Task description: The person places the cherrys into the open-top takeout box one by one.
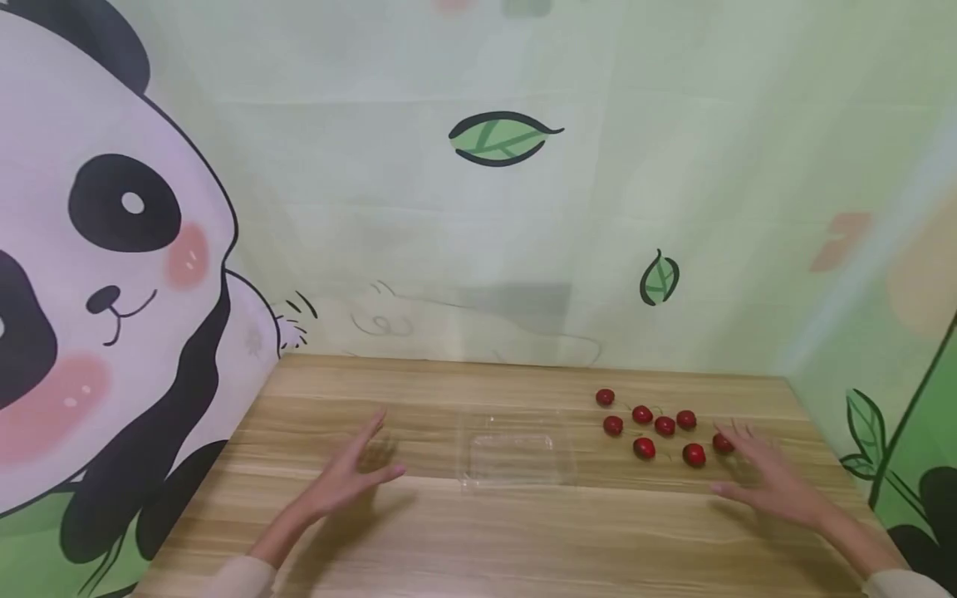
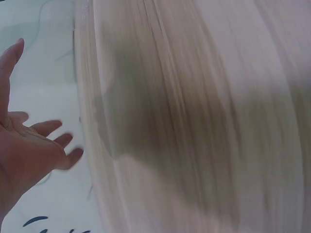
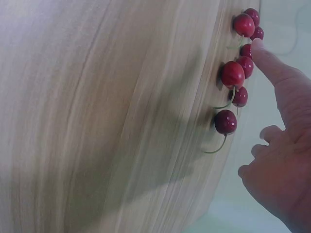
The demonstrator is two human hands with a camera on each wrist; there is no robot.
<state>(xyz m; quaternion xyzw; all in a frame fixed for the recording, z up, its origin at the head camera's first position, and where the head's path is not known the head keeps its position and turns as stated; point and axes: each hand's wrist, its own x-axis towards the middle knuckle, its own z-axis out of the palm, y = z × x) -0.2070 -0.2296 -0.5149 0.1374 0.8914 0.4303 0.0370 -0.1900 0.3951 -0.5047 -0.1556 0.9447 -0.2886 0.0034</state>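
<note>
Several red cherries with thin green stems lie loosely on the right half of the table. A clear, shallow plastic box stands near the middle, its walls hard to make out. My left hand hovers over the wood to the left of the box, fingers spread and nothing in them. On the other side, my right hand is held above the table by the rightmost cherry, its fingertips overlapping that cherry in the head view. The right wrist view shows the right hand empty, with cherries beyond it.
The wooden table ends at the back against a pale green cloth printed with leaves. A large printed panda covers the cloth on the left. Both hands cast shadows on the wood.
</note>
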